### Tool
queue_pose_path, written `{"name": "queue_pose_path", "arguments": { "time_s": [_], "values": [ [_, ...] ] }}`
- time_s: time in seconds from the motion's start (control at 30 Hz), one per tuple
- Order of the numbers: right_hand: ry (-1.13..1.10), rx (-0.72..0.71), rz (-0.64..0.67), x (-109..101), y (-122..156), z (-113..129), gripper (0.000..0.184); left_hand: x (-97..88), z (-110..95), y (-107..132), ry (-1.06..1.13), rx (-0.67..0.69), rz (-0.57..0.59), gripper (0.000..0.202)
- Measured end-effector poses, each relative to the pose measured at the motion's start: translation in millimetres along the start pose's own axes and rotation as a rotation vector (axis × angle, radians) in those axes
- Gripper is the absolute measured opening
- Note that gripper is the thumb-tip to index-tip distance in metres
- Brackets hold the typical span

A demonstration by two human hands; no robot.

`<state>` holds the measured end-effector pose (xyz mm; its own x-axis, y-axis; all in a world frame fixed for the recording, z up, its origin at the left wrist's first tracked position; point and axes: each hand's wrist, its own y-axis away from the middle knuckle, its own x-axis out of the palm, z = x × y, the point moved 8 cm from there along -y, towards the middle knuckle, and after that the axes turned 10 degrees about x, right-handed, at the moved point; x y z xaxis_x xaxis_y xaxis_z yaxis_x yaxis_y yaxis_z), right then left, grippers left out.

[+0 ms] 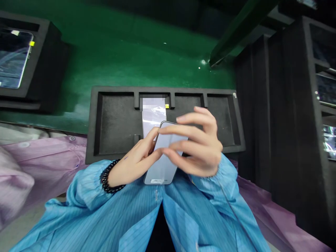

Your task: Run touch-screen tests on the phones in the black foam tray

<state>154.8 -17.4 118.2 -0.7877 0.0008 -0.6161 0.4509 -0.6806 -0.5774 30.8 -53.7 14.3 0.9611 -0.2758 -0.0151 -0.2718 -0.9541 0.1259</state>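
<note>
A smartphone (162, 169) with a pale, lit screen is tilted in front of my body, a small label strip near its lower end. My left hand (136, 161) grips its left edge, thumb lying over the screen and fingers partly hidden behind. Above the screen is my right hand (198, 147), fingers spread and slightly bent. Its index fingertip reaches the phone's upper left edge, and its thumb tip is close to my left thumb. Behind the held phone, a second phone (154, 117) with a yellow tab lies in a black foam tray (118, 122).
The tray rests on a green tabletop (126, 63). Far left, a phone (13, 57) lies in stacked black foam trays (44, 66). At the right stand tall stacks of black trays (286, 105). Purple sleeves of other people (52, 157) show at both sides.
</note>
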Motion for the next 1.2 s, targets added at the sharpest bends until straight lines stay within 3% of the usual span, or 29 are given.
{"name": "queue_pose_path", "arguments": {
  "time_s": [0.13,0.23,0.37,0.57,0.73,0.93,1.1,1.2],
  "values": [
    [-0.25,0.415,-0.062,19,-7,-49,0.027,2.8,6,-10,0.252,-0.079,-0.027,0.056],
    [-0.426,0.559,-0.048,33,-2,-67,0.033,1.4,2,-17,0.46,-0.108,-0.077,0.063],
    [-0.429,0.6,-0.001,39,0,-71,0.042,-6.1,-3,-22,0.492,-0.131,-0.169,0.063],
    [-0.457,0.554,0.027,39,-3,-66,0.04,-5.0,-9,-22,0.474,-0.148,-0.167,0.06],
    [-0.304,0.589,0.051,39,-3,-65,0.041,-4.3,-10,-21,0.466,-0.147,-0.162,0.063],
    [-0.104,0.593,0.106,42,-4,-63,0.029,-3.8,-10,-22,0.507,-0.203,-0.174,0.062],
    [-0.331,0.584,-0.009,47,1,-75,0.028,-0.8,-6,-24,0.59,-0.292,-0.176,0.056],
    [-0.395,0.575,-0.007,52,5,-80,0.027,-2.1,-5,-24,0.6,-0.284,-0.178,0.053]
  ]
}}
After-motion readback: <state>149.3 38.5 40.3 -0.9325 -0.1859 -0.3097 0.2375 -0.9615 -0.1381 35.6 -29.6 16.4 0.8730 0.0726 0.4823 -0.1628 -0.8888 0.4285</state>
